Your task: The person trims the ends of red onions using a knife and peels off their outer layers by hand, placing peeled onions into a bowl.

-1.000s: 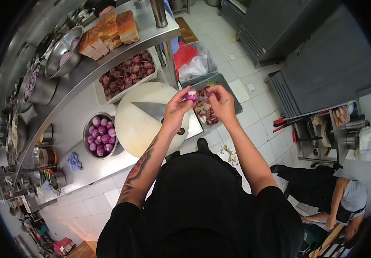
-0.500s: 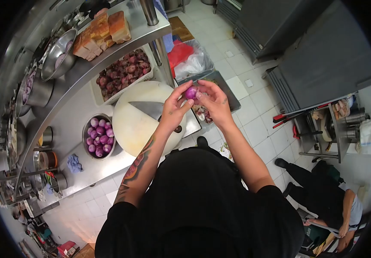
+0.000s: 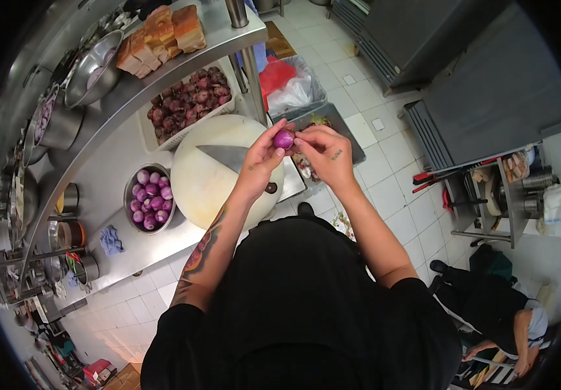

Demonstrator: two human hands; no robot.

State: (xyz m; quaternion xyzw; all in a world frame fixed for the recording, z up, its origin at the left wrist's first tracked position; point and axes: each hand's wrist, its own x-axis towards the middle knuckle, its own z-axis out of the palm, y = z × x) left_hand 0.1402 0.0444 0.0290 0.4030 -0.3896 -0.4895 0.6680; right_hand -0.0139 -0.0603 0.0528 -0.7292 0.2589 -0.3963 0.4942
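My left hand [image 3: 259,162] is closed around a shiny purple red onion [image 3: 284,138], holding it in the fingertips. My right hand [image 3: 327,155] pinches at the right side of the same onion; whether loose skin is between those fingers I cannot tell. Below and left of my hands is a round white chopping board [image 3: 209,179] with a knife [image 3: 223,156] lying on it, its handle partly hidden by my left wrist. Left of the board, a steel bowl [image 3: 173,220] holds several peeled red onions [image 3: 152,200]. A white basket [image 3: 192,130] behind it is full of unpeeled onions [image 3: 189,104].
A grey bin [image 3: 352,146] with onion scraps [image 3: 305,168] stands beyond the steel counter's [image 3: 101,195] edge. Overhead runs a steel shelf [image 3: 218,45] bearing slabs of meat [image 3: 163,39]. A blue cloth [image 3: 111,240] lies on the counter. At lower right, another person [image 3: 482,296] is seated.
My right hand has shifted from cupping the onion to pinching its side. The onion has come slightly left and stays in my left hand. The seated person has leaned over.
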